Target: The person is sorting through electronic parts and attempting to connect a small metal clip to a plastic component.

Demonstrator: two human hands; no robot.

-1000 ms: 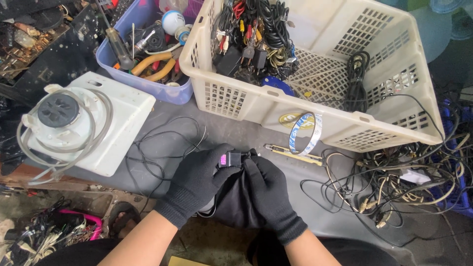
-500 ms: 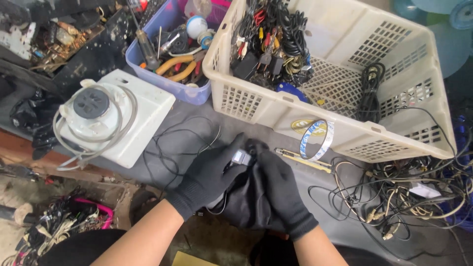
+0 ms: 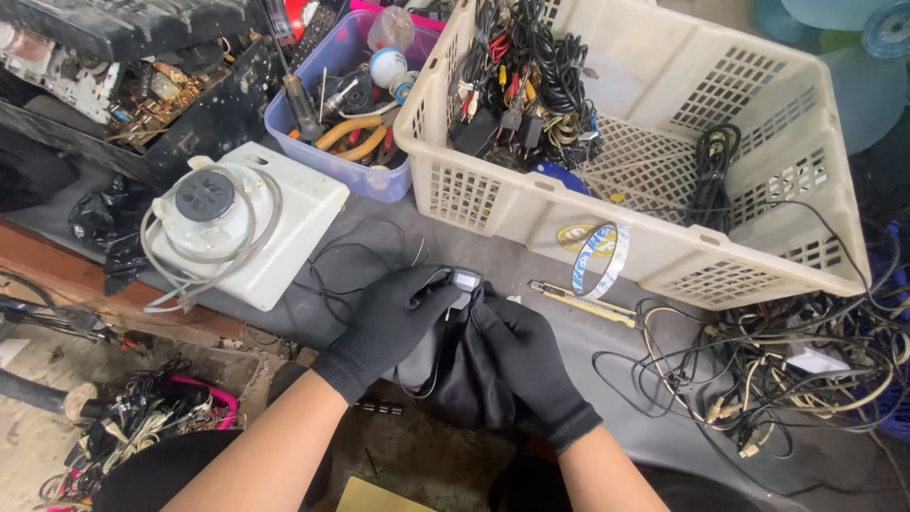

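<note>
A: What's the biggest thing here?

B: The grey table (image 3: 531, 270). On it sits a cream basket (image 3: 654, 237), with a heap of cables (image 3: 521, 76) in the corner nearest the blue tub and one coiled black cord (image 3: 711, 175) further along its floor.

A: Take the basket as the landmark. What lies around it?

B: Just beside its short end is the blue tub (image 3: 322, 156) full of tools and bulbs. Beyond the tub, away from the basket, a white box (image 3: 270, 223) with a round grey cap and a pale cord looped around it. At the basket's other end, a tangle of wires (image 3: 777, 370) spreads over the table.

A: And in front of the basket?

B: A black pouch (image 3: 464, 374) at the table's near edge, in front of the basket's long wall. Both hands are on it, in black gloves.

A: How are the hands set?

B: The left hand (image 3: 393, 318) is curled, thumb and fingers pinching a small black adapter (image 3: 463, 282) at the pouch's top. The right hand (image 3: 521, 356) is closed on the pouch cloth just under it, touching the left.

A: Smaller bits?

B: A loop of patterned ribbon (image 3: 597, 261) hangs against the basket's wall; a yellow utility knife (image 3: 583, 301) lies below it, between the wall and the right hand. A thin black wire (image 3: 365, 256) curls between the pouch and the white box.
</note>
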